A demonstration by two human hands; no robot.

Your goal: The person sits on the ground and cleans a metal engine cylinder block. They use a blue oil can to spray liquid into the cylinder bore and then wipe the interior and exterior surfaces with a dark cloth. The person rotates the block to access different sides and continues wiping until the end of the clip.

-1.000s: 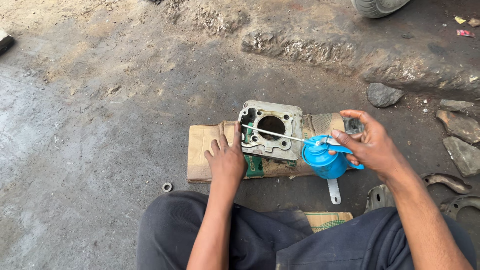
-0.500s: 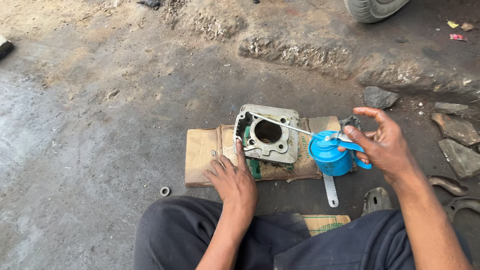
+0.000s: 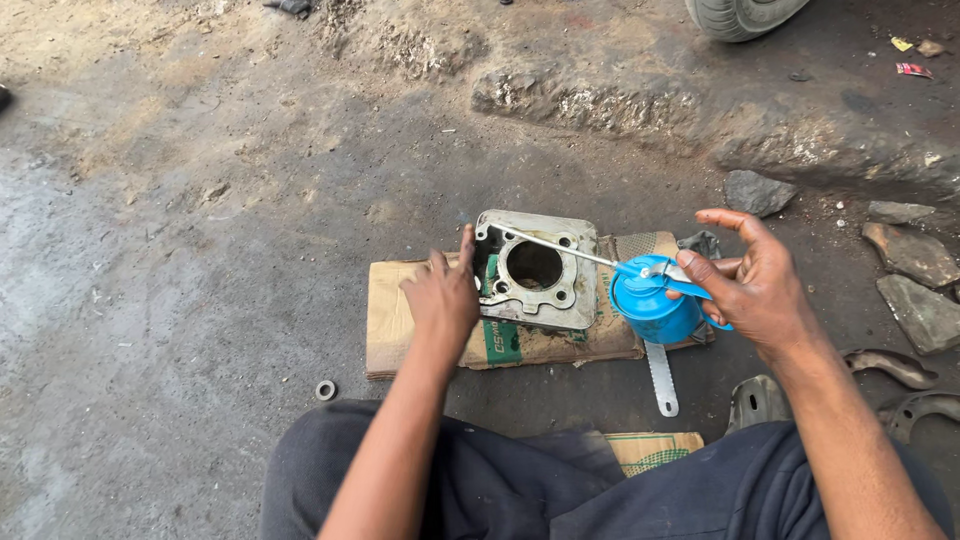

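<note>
Right hand [image 3: 760,290]: your grip is clenched around the blue oil can [image 3: 652,305], thumb on top near the lever, index finger raised and spread away. The can is a squat round container; its contents cannot be seen. Its thin metal spout [image 3: 565,250] runs left over the engine cylinder block [image 3: 537,270], tip near the block's upper left corner.

Left hand [image 3: 443,297]: your grip is released, palm down and fingers spread, resting against the left edge of the block with the thumb up along its side.

Engine cylinder block: grey cast metal, roughly square, lying flat with its round bore [image 3: 535,265] facing up. The bore looks dark inside, and whether anything is in it cannot be told. Small bolt holes sit at the corners.

Cardboard sheet [image 3: 400,335]: flattened, brown with a green printed patch, lying on the ground and carrying the block and the can.

Hacksaw blade piece [image 3: 661,378]: pale, toothed, lying just below the can, partly off the cardboard.

Washer [image 3: 325,390]: small metal ring on the ground, left of your knee.

Second cardboard piece [image 3: 655,450]: by your lap.

Stones [image 3: 757,192]: several, right of the cardboard.

Curved metal parts [image 3: 880,365]: at the right, near your right forearm.

Tyre [image 3: 745,15]: at the top edge.

Ground [image 3: 200,250]: dirty, dark concrete and earth.
</note>
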